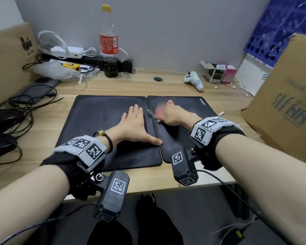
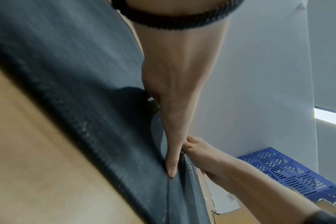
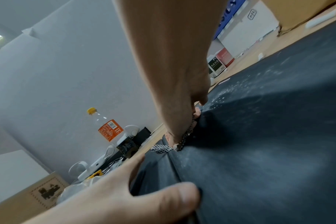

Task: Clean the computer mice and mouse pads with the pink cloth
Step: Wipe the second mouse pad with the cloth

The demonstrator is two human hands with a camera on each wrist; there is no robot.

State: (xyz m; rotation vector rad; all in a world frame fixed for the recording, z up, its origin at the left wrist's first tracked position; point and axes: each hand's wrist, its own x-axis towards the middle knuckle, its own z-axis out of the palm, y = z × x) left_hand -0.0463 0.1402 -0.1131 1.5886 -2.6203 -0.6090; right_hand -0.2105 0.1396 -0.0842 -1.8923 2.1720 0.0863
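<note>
Two black mouse pads lie side by side on the wooden desk, the left pad (image 1: 99, 121) and the right pad (image 1: 189, 106). My left hand (image 1: 132, 124) rests flat on the left pad, fingers straight, thumb (image 2: 171, 166) at the seam. My right hand (image 1: 173, 115) is curled on the right pad near the seam and grips a bunched pink cloth (image 1: 159, 110), blurred. Its checkered trim (image 3: 186, 136) sticks out under the fist. White specks (image 3: 230, 89) dust the right pad. Two dark rounded shapes with cables (image 1: 5, 117) at the far left may be mice; I cannot tell.
A cola bottle (image 1: 109, 50), chargers and cables crowd the back left. A white controller (image 1: 193, 79) and small boxes (image 1: 221, 73) sit at the back right. A big cardboard box (image 1: 290, 106) stands close to the right pad, another box (image 1: 9, 55) at the left.
</note>
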